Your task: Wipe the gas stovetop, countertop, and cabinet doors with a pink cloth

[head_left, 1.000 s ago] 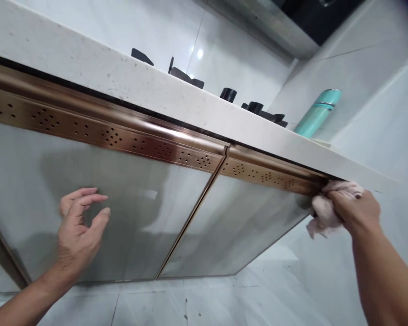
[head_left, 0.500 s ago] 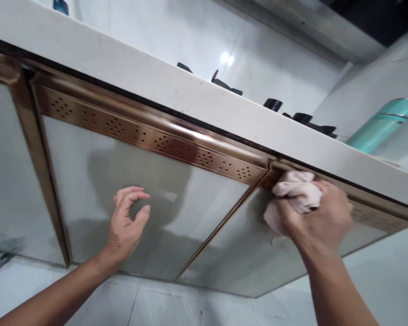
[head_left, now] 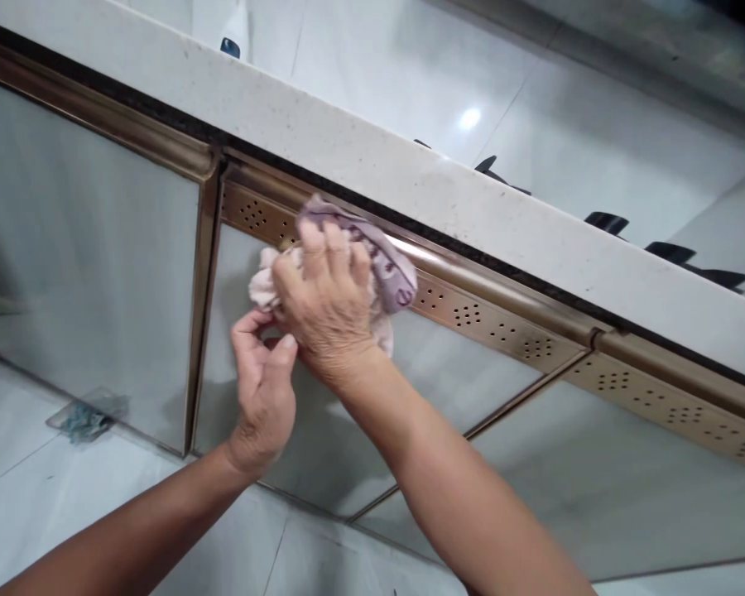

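Note:
My right hand (head_left: 329,298) presses a crumpled cloth (head_left: 385,257), pale pink and mauve with dark marks, against the perforated bronze-coloured strip (head_left: 472,314) at the top of a cabinet door (head_left: 453,364). Its fingers lie bent over the cloth. Just below and to the left, my left hand (head_left: 264,389) is raised in front of the same door, thumb and fingers curved and apart. Nothing shows between them. Its fingertips come close to the cloth's lower left edge; whether they touch it I cannot tell.
Above the doors runs a white countertop edge (head_left: 372,157). Black stove parts (head_left: 670,252) stick up behind it, and a white bottle with a dark blue cap (head_left: 231,45) stands farther left. A clear bag-like item (head_left: 87,414) lies on the tiled floor (head_left: 18,513).
My right hand has carried the cloth left along the bronze strip, from the right-hand door to the middle one. The view has shifted left. Both hands are now close together.

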Available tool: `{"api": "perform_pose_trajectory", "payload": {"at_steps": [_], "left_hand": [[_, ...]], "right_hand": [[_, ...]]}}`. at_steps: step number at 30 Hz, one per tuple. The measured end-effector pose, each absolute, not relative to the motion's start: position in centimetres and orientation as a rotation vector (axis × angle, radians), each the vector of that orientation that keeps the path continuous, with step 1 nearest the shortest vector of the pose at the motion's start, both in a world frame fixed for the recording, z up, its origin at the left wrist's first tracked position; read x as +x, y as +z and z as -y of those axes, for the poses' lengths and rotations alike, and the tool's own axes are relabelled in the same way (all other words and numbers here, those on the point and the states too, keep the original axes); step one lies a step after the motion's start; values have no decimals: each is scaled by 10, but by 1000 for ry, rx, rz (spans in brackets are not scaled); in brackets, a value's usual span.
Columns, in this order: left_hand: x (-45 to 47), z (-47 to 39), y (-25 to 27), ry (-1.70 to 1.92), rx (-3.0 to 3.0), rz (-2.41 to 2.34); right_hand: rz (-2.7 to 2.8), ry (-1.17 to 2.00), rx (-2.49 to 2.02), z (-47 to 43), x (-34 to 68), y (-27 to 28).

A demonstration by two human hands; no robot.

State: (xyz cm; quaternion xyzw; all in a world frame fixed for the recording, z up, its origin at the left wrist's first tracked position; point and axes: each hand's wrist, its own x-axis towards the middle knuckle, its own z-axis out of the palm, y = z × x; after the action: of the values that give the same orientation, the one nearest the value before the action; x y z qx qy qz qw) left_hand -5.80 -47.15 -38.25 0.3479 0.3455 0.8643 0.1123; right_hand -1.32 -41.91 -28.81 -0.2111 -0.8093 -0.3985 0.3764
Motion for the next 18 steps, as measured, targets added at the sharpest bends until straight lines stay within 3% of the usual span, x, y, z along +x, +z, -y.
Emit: {"api": "perform_pose_trajectory", "payload": {"at_steps": [5,14,18], "left_hand": [[-67,471,-382,2517,876,-1035],[-66,482,-384,2518,1168,-1260],[-64,488,-382,2458,1191,-1257]], "right_hand": [[2197,-1106,-415,423,6,-311],[2375,-1262,-493,422,202,-392],[2533,-1046,-494,427,256,-395]]}}
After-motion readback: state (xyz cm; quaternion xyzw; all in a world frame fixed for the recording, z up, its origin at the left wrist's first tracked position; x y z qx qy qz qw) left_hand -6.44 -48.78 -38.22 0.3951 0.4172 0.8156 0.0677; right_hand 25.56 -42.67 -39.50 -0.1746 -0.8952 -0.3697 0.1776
